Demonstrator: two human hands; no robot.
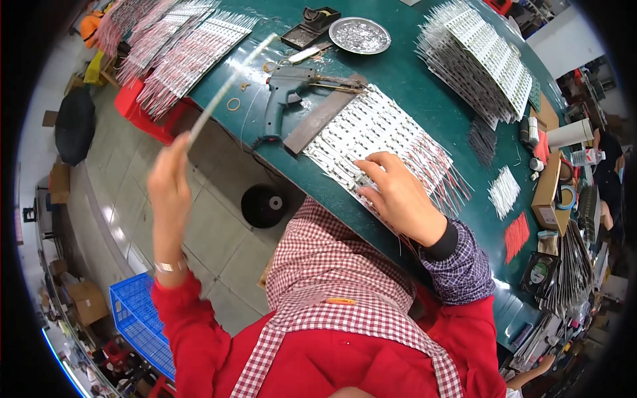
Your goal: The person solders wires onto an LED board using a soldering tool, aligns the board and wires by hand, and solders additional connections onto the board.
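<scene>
My left hand [170,172], blurred by motion, is raised off the table's left side and closed around the end of a long, thin, pale strip [229,83]. The strip slants up and away over the table; its exact kind is not clear. My right hand [398,199] rests on a white circuit board panel [358,129], thumb and forefinger apart. Small dark parts cover the panel in rows, and red and white wires [438,166] stick out at its right. A dark flat bar [322,119] lies along the panel's left edge, beside a grey-green soldering gun [275,99].
Wired panels are stacked at the far left [192,53] and far right [478,60]. A round metal dish [359,36] stands at the back. White wires [504,192], red wires [516,237] and a cardboard box [551,192] lie at right. A blue crate [136,318] sits on the floor.
</scene>
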